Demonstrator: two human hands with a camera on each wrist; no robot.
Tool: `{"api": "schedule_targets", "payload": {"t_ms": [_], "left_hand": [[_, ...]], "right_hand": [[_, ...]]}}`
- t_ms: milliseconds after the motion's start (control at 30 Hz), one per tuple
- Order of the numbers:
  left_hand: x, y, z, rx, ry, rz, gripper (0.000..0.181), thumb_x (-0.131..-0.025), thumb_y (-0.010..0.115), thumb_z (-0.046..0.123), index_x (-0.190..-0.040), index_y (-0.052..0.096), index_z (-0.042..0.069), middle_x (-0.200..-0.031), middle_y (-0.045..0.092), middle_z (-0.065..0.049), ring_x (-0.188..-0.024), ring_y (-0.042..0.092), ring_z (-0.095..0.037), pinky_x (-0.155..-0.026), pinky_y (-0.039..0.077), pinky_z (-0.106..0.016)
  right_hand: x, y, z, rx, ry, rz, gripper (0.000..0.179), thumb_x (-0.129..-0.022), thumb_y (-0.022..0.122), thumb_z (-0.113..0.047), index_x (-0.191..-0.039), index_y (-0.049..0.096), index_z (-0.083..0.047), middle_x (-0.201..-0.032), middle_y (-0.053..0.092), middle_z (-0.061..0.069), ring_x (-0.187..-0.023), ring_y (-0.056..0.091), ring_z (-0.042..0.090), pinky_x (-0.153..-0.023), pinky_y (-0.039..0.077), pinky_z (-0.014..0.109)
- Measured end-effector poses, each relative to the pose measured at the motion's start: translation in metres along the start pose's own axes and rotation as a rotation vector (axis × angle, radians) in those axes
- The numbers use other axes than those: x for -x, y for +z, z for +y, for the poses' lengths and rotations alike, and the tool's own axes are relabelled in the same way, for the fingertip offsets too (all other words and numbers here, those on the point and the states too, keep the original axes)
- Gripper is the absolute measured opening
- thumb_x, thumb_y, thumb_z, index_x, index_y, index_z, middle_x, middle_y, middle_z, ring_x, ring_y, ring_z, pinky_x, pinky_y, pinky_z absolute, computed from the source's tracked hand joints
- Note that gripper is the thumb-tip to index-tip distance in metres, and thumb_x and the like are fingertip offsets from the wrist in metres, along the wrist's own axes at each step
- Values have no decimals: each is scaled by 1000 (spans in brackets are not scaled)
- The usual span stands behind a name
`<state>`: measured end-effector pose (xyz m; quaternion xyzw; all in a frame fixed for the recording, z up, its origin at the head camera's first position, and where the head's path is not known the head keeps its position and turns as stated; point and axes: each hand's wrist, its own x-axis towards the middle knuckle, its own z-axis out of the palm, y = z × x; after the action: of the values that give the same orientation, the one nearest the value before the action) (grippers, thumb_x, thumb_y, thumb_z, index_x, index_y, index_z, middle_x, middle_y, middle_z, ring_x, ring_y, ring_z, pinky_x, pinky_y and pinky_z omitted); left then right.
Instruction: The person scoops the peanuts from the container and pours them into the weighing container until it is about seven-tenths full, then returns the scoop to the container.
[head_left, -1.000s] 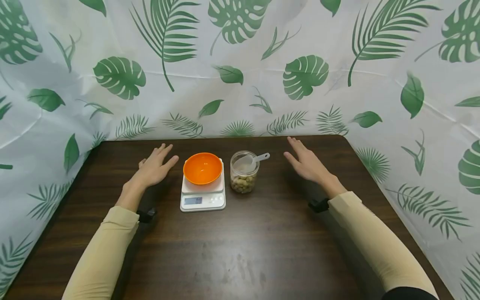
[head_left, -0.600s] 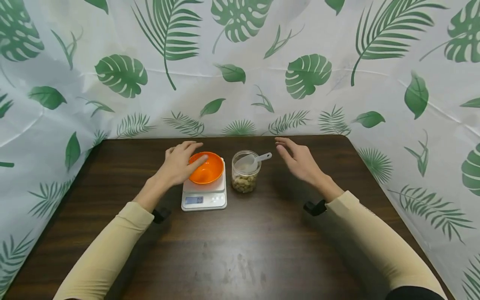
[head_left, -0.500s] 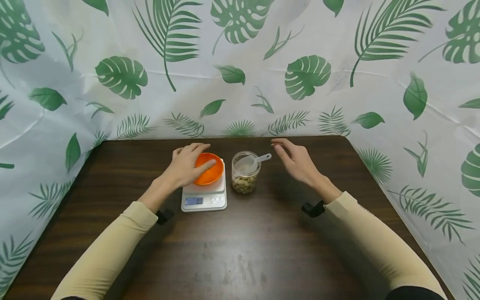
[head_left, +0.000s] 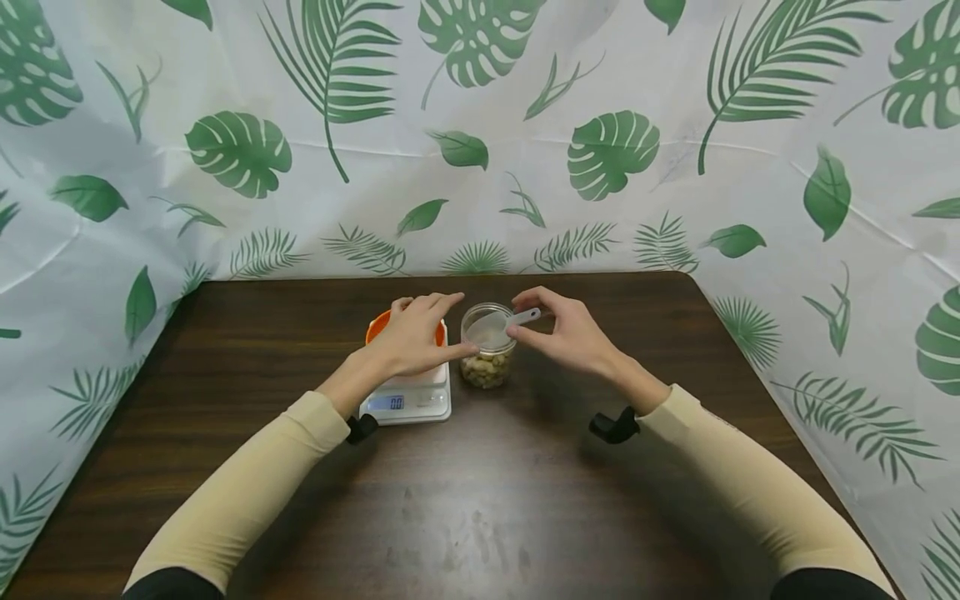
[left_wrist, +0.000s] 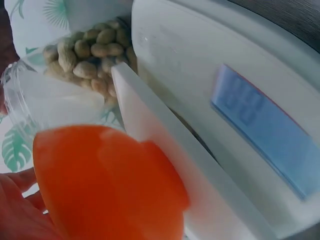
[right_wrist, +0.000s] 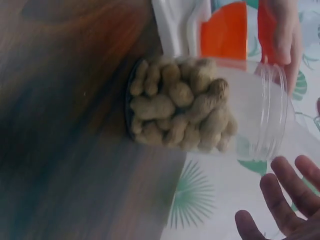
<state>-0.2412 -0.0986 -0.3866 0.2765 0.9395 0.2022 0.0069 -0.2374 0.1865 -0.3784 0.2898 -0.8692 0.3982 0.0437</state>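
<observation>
A clear jar (right_wrist: 245,105) of unshelled peanuts (right_wrist: 180,107) stands on the table. A translucent scoop (head_left: 489,330) rests in its mouth, handle sloping up to the right. My left hand (head_left: 408,337) reaches over an orange bowl (left_wrist: 110,185), fingers extended, its thumb right at the jar's rim. From the right, my right hand (head_left: 572,333) has thumb and fingers spread on either side of the scoop's handle (head_left: 525,316). The right wrist view shows those fingers (right_wrist: 280,200) apart, close by the jar's mouth. The bowl sits on a white kitchen scale (head_left: 427,407), partly hidden by my left hand.
The scale's display (head_left: 386,403) reads 0.0. Jar and scale stand close together on a dark wooden table (head_left: 487,500). A leaf-patterned sheet (head_left: 480,208) hangs behind and beside the table.
My left hand has moved right, from left of the scale across the bowl to the jar's rim. My right hand has moved left to the scoop's handle. Bowl, scale and jar have stayed put.
</observation>
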Motion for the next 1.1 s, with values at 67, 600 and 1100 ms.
{"api": "schedule_targets", "payload": {"t_ms": [67, 600, 1100], "left_hand": [[-3, 2, 4, 9, 3, -8, 94, -90, 59, 73, -161, 36, 16, -157, 43, -10, -142, 39, -30, -112, 21, -61], [-22, 14, 20, 50, 48, -21, 104, -81, 75, 68, -157, 40, 7, -134, 63, -4, -122, 55, -22, -106, 25, -59], [-24, 15, 20, 78, -2, -40, 95, -82, 75, 68, -148, 46, 7, -130, 66, -4, -115, 59, -20, -106, 26, -57]], "right_hand": [[-1, 3, -2, -16, 19, -1, 38, -97, 74, -27, -129, 62, -10, -122, 69, 10, -116, 62, 24, -99, 48, 49], [-4, 9, -8, -58, 69, -29, 21, -99, 71, -16, -118, 66, -7, -111, 69, 8, -86, 71, 27, -71, 57, 40], [-10, 6, -14, -37, 65, -77, 18, -101, 68, -12, -117, 64, -4, -109, 69, 13, -82, 71, 31, -66, 55, 38]]}}
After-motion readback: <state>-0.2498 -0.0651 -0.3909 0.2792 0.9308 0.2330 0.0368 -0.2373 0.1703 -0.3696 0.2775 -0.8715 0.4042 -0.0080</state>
